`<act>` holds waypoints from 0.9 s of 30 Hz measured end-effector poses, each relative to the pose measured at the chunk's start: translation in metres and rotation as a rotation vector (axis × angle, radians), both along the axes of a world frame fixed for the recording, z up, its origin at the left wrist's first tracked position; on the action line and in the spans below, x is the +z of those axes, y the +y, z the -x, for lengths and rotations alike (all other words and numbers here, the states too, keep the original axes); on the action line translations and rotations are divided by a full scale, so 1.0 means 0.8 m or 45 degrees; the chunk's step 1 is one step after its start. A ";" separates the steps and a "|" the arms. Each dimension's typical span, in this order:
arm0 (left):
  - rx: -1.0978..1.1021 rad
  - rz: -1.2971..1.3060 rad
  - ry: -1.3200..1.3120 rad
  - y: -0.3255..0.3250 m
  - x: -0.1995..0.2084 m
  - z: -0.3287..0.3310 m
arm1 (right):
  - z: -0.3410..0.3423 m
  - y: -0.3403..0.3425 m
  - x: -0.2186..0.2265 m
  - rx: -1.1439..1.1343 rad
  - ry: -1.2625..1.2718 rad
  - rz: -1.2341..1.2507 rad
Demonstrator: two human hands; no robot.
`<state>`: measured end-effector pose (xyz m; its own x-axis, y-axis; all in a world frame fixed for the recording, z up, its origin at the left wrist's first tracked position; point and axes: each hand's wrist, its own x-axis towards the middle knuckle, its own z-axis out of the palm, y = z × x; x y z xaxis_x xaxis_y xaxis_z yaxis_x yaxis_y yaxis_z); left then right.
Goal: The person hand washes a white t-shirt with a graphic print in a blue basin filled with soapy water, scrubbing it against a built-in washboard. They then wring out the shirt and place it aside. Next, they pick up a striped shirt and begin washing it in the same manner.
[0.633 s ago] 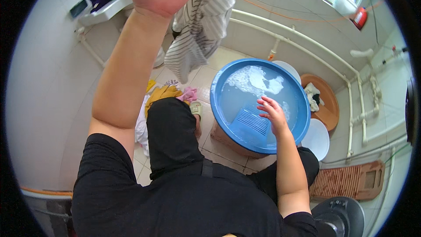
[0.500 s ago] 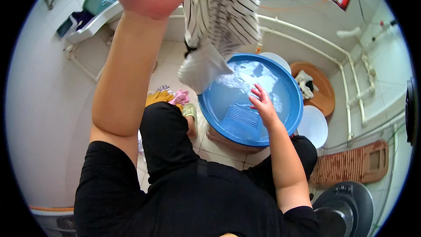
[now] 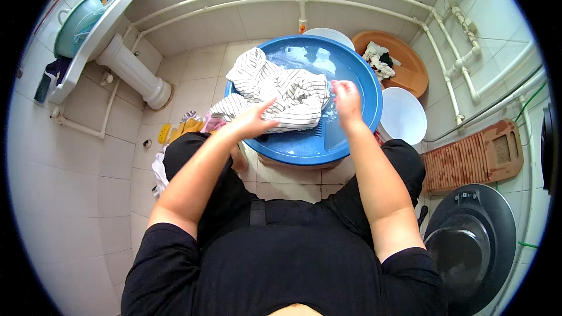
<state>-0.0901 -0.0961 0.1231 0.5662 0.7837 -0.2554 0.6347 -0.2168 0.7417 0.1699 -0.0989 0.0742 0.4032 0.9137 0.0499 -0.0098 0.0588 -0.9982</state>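
Note:
A white garment with thin dark stripes (image 3: 293,90) lies bunched in a large blue tub (image 3: 369,134), one part hanging over the left rim. Under its lower right edge, the ridges of a blue washboard (image 3: 318,129) show; the garment hides much of the board. My left hand (image 3: 253,122) is over the garment's near left part, thumb and fingers spread, gripping nothing. Close by the garment's right edge is my right hand (image 3: 348,104), its fingers bent and blurred, so a hold on the cloth cannot be made out. Water glints in the tub behind the garment.
An orange-brown basin (image 3: 413,76) with clothes and a white basin (image 3: 404,116) stand right of the tub. A brown washboard (image 3: 474,155) leans nearby, above a dark round-lidded appliance (image 3: 468,246). Clothes (image 3: 190,124) lie left. White pipes (image 3: 257,3) line the wall; a sink (image 3: 96,41) is far left.
The striped garment has come down from my raised left hand into the tub. My left hand has lowered and let go, and my right hand has moved up slightly. The view has shifted.

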 end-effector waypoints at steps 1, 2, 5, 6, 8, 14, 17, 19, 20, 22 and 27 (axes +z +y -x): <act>-0.110 -0.069 -0.017 -0.010 -0.012 -0.009 | 0.012 -0.001 -0.003 0.096 -0.145 -0.060; -0.201 -0.151 -0.028 -0.021 -0.018 -0.017 | 0.023 -0.010 -0.006 0.193 -0.319 -0.027; -0.343 -0.381 0.202 -0.036 -0.031 -0.030 | 0.055 -0.029 0.000 0.360 -1.013 -0.440; -0.419 -0.302 0.112 -0.035 -0.028 -0.032 | 0.057 -0.027 -0.004 0.454 -1.063 -0.412; -0.562 -0.190 0.120 -0.035 -0.030 -0.035 | 0.062 -0.020 -0.008 0.578 -1.158 -0.352; -0.618 0.093 -0.088 -0.008 -0.043 -0.032 | 0.084 0.017 0.002 0.704 -1.431 -0.073; -0.265 0.436 -0.354 0.015 -0.053 -0.022 | 0.078 0.044 0.004 0.843 -1.672 0.461; 0.073 0.180 -0.395 0.042 -0.087 -0.014 | 0.048 0.066 -0.014 0.602 -1.527 0.636; 0.128 0.153 -0.228 0.049 -0.079 -0.013 | 0.018 0.080 -0.029 0.303 -1.255 0.569; 0.137 0.086 0.029 0.056 -0.078 -0.007 | -0.049 0.103 -0.045 -0.163 -1.020 0.443; 0.086 0.017 0.318 0.053 -0.090 -0.027 | -0.105 0.118 -0.045 -0.565 -1.621 0.069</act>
<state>-0.0683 -0.0538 0.0509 0.4307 0.8134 -0.3910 0.8112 -0.1591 0.5627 0.2538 -0.0048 0.0385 0.3640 0.7321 0.5758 0.9269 -0.2241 -0.3009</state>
